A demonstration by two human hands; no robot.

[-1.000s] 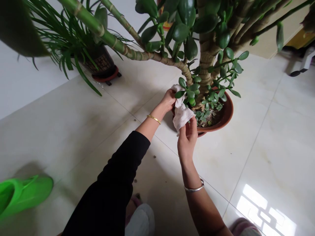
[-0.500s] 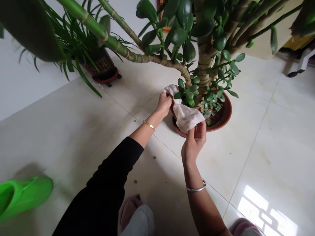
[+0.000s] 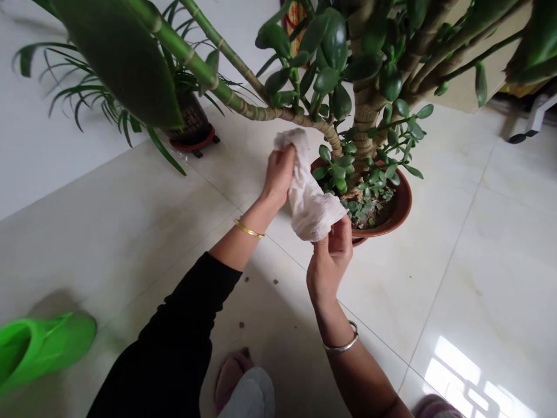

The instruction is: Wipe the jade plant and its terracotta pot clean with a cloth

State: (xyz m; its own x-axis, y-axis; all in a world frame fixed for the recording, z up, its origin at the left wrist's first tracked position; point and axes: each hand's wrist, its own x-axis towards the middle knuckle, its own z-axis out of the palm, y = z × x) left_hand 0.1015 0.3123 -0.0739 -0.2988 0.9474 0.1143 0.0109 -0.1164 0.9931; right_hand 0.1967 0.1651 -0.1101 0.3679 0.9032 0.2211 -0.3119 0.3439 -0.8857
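A crumpled whitish cloth (image 3: 311,203) hangs between my two hands, in front of the left rim of a brown plant pot (image 3: 402,215). My left hand (image 3: 279,174) is closed around its upper end. Lower and to the right, my right hand (image 3: 331,255) pinches the other corner between thumb and fingers. Out of the pot grows a jade plant (image 3: 337,87) with thick ringed stems and glossy oval leaves; small weeds cover part of the soil. The cloth hides some of the pot's left side.
On the left floor stands a bright green plastic container (image 3: 47,348). Behind, a dark pot (image 3: 191,119) with long-leaved foliage sits on a red wheeled saucer (image 3: 195,141). A large leaf (image 3: 126,69) and a green stem cross the upper left. Dark specks dot the tiles.
Both hands have moved left with the cloth, drawing it off the pot's rim toward me. The cloth now hangs more spread out, and more of the soil shows.
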